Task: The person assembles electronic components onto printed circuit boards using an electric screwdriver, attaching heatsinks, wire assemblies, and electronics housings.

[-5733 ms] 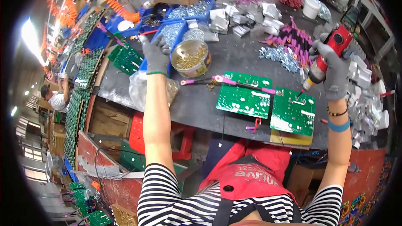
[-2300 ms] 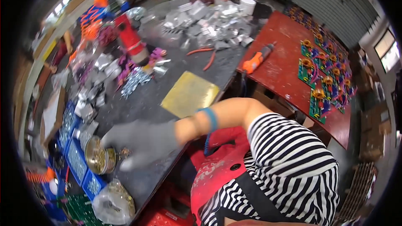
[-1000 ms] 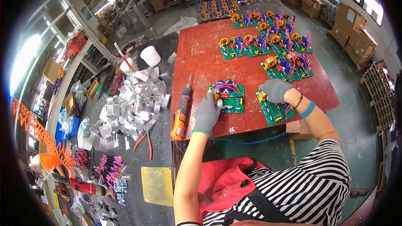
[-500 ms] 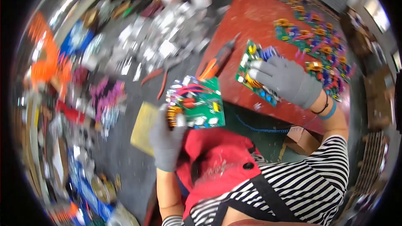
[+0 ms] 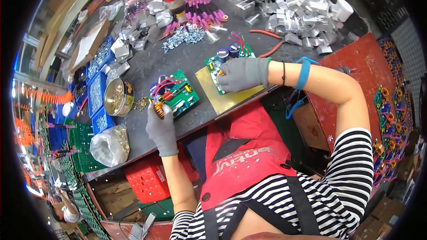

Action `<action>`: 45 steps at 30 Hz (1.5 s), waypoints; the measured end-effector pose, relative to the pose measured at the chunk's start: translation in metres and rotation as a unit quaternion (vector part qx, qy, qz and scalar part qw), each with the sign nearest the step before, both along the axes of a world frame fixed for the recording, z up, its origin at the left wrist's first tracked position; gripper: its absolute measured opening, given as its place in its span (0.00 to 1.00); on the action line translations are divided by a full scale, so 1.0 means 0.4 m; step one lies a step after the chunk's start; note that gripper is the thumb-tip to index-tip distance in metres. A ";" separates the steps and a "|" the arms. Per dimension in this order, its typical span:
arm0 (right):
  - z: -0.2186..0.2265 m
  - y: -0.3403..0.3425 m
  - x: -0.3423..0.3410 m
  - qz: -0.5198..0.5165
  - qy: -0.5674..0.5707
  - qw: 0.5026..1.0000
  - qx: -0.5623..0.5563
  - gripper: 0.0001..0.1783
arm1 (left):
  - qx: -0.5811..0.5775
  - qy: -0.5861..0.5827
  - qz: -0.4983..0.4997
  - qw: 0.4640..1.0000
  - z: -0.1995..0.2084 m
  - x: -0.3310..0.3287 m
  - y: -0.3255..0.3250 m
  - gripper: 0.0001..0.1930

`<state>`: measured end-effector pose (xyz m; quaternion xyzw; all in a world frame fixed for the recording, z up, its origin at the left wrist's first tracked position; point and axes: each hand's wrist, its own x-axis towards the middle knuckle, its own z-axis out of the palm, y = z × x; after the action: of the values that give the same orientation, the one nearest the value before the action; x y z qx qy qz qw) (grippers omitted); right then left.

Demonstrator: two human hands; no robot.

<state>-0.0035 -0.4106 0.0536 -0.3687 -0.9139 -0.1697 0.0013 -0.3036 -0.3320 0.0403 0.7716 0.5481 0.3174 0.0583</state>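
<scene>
A: What does the left hand [image 5: 161, 126] have?

B: It pinches a copper-wound coil [image 5: 159, 109] between thumb and fingers; the coil sits at the near-left corner of the left board [image 5: 189, 95], a green circuit board.

A: So which way does the board lie from that grip?

B: Beyond it and to the right. Its near side runs roughly along the tabletop's [image 5: 151, 64] front edge. It looks almost square, so no long axis stands out, and whether it touches the surface is unclear.

A: And the right hand [image 5: 244, 74]?

B: Its fingers bend down over the right board [image 5: 213, 66]. The thumb is hidden, so there is no telling whether it pinches. This board reaches left and away from the fingers, overlapping the far part of the yellow sheet [image 5: 231, 102] by the front edge.

A: Each board has its own hand nearest, then. How do the arms stand?

B: The left forearm rises steeply across the front edge; the right one comes in nearly level from the right, elbow bent.

A: What lies farther out?

B: A tub [image 5: 129, 100] of brass-coloured pieces stands just left of the left board. Red-handled pliers [image 5: 266, 32] lie beyond the right hand, near the heap of finned metal parts [image 5: 293, 20].
</scene>
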 end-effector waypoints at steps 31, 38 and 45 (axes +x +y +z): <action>0.540 -0.896 0.216 -0.674 -0.029 0.478 0.563 0.21 | 0.065 -0.066 -0.129 0.987 0.128 0.098 -0.176 0.19; 0.409 -0.784 0.299 -0.689 0.113 0.521 0.491 0.25 | 0.049 -0.069 -0.179 0.980 0.120 0.118 -0.187 0.18; 0.272 -0.641 0.279 -0.701 0.219 0.548 0.400 0.29 | 0.025 0.096 -0.319 0.942 0.066 0.258 -0.138 0.30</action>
<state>0.1079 -0.6669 0.1625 -0.8794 -0.1745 -0.3790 0.2293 -0.2002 -0.3871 0.0666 0.9341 0.2680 0.2200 0.0845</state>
